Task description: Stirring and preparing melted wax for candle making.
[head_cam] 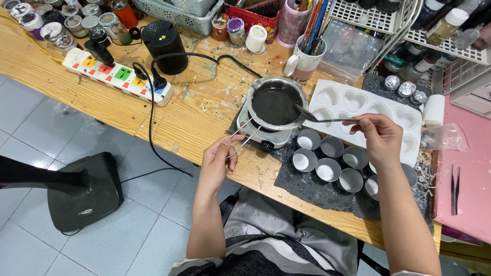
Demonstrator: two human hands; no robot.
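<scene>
A small metal pot (276, 104) of dark liquid sits on a little electric hot plate (266, 135) on the wooden table. My left hand (217, 161) pinches the pot's wire handle (244, 135) at the table's near edge. My right hand (381, 137) holds a metal spoon (319, 117) whose bowl rests over the pot's right rim. Several small round metal cups (330, 161) stand on a dark mat below the spoon.
A white heart-shaped mould tray (365, 110) lies right of the pot. A power strip (117, 76), black cable and black speaker (163, 46) are at left. Jars, cups of brushes, baskets line the back. Tweezers (454, 189) lie on a pink mat.
</scene>
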